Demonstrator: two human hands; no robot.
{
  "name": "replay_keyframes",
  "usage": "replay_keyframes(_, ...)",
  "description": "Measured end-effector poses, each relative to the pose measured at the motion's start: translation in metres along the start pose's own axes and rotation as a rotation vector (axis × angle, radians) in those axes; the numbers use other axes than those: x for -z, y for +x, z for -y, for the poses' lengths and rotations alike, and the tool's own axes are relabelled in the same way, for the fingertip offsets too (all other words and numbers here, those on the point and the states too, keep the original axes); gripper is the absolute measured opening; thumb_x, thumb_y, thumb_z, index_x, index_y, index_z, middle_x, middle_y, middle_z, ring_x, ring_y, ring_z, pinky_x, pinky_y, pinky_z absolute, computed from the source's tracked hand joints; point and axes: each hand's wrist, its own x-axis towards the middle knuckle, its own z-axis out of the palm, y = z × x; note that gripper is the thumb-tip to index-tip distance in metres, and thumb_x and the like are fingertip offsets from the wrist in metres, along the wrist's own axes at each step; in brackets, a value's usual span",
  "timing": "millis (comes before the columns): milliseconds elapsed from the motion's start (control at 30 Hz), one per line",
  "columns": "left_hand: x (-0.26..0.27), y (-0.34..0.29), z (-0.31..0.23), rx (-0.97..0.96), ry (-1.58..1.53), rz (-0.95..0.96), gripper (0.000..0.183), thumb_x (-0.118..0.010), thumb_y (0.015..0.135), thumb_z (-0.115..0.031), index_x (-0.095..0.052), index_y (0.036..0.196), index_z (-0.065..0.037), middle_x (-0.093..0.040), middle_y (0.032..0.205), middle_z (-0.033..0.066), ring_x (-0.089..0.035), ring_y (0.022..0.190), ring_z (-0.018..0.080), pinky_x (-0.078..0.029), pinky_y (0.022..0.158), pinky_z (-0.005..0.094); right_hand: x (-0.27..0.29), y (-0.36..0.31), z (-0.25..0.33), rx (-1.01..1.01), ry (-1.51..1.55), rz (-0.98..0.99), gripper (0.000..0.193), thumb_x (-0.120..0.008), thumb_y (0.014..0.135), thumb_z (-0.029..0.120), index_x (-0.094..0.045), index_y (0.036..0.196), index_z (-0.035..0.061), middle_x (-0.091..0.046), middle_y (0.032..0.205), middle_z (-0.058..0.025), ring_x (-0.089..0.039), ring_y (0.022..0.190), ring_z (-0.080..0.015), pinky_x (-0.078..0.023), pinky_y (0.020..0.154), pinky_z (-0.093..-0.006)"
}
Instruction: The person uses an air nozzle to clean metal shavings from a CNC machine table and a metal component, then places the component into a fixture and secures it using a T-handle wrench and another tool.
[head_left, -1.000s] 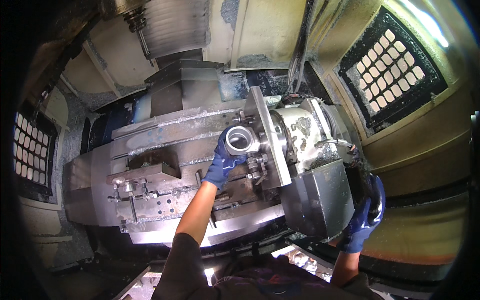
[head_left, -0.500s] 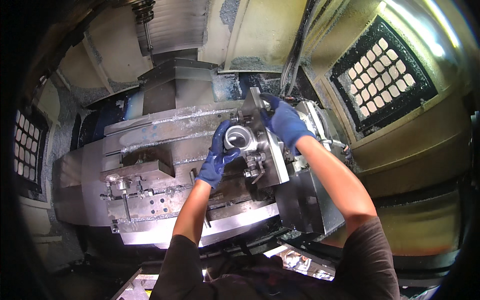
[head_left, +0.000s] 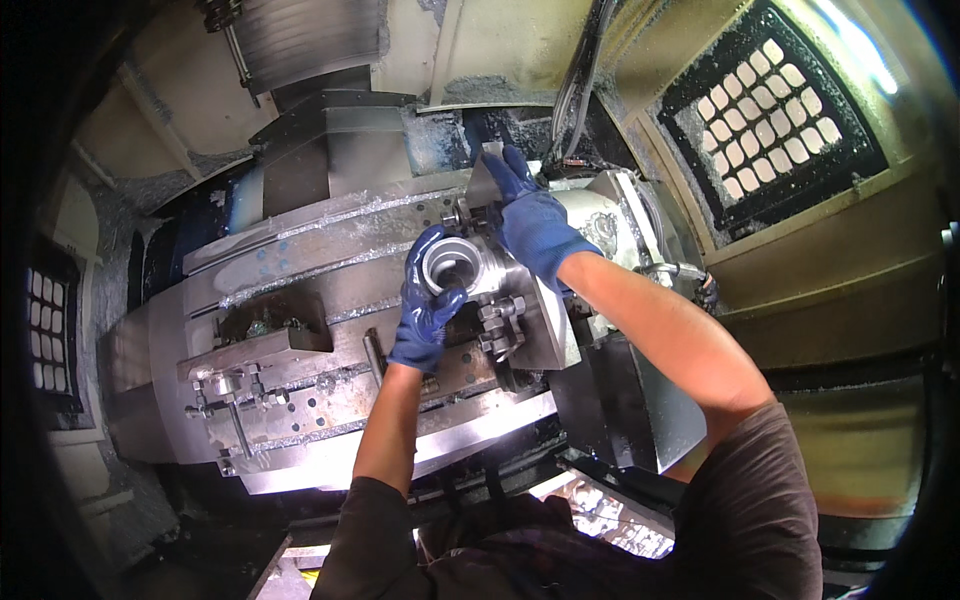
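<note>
A blue glove covers my left hand [head_left: 424, 310], which is curled around the left side of a round, hollow metal part [head_left: 453, 266]. The part's open bore faces up, and its right side lies against an upright metal plate [head_left: 545, 335]. My right hand [head_left: 540, 225], gloved too, reaches over this plate; its fingers wrap across the upper part beside a clamp bolt [head_left: 455, 217]. Some right fingertips are hidden behind the plate and clamp. Below the round part, bolts and nuts of a second clamp [head_left: 502, 325] stick out from the plate.
A slotted metal machine table [head_left: 370, 290] scattered with chips lies beneath. On its left stands another fixture plate [head_left: 255, 350] with a bolted clamp [head_left: 230, 385]. A loose-looking rod [head_left: 374, 352] is near my left wrist. Cables [head_left: 585, 90] hang at the back; a grid window [head_left: 765, 120] is at right.
My right hand has moved left and farther over the upright plate, toward the upper clamp bolt. My left hand stays around the round part. The whole view has shifted slightly.
</note>
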Motion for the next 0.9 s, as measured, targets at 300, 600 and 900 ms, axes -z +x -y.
replay_keyframes(300, -0.001, 0.003, 0.013, 0.073, 0.060, 0.028, 0.092, -0.087, 0.061, -0.027, -0.039, 0.134, -0.001, -0.053, 0.126, 0.0127, -0.053, 0.115, 0.0234, -0.041, 0.101, 0.0331, 0.010, 0.001, 0.013, -0.149, 0.023, 0.049, 0.073, -0.045, 0.081, 0.008, -0.023, 0.148, 0.0237, -0.015, 0.155, -0.0130, -0.052, 0.119, -0.0327, -0.040, 0.102, -0.0386)
replay_keyframes(600, 0.002, -0.001, -0.002, 0.199, -0.034, -0.069, 0.083, -0.083, 0.063, -0.016, -0.040, 0.133, -0.001, -0.052, 0.127, 0.0114, -0.053, 0.115, 0.0223, -0.041, 0.100, 0.0321, 0.006, 0.001, 0.016, -0.151, 0.027, 0.026, 0.067, -0.042, 0.082, 0.006, -0.029, 0.146, 0.0211, -0.022, 0.153, -0.0123, -0.046, 0.127, -0.0297, -0.037, 0.105, -0.0374)
replay_keyframes(900, -0.005, 0.004, 0.005, 0.022, 0.172, 0.009, 0.086, -0.084, 0.062, -0.015, -0.039, 0.134, -0.001, -0.051, 0.129, 0.0124, -0.052, 0.117, 0.0233, -0.040, 0.102, 0.0323, 0.001, 0.004, 0.012, -0.135, 0.035, -0.041, 0.080, -0.053, 0.076, -0.003, -0.027, 0.145, 0.0248, -0.017, 0.154, -0.0104, -0.050, 0.121, -0.0331, -0.043, 0.099, -0.0374)
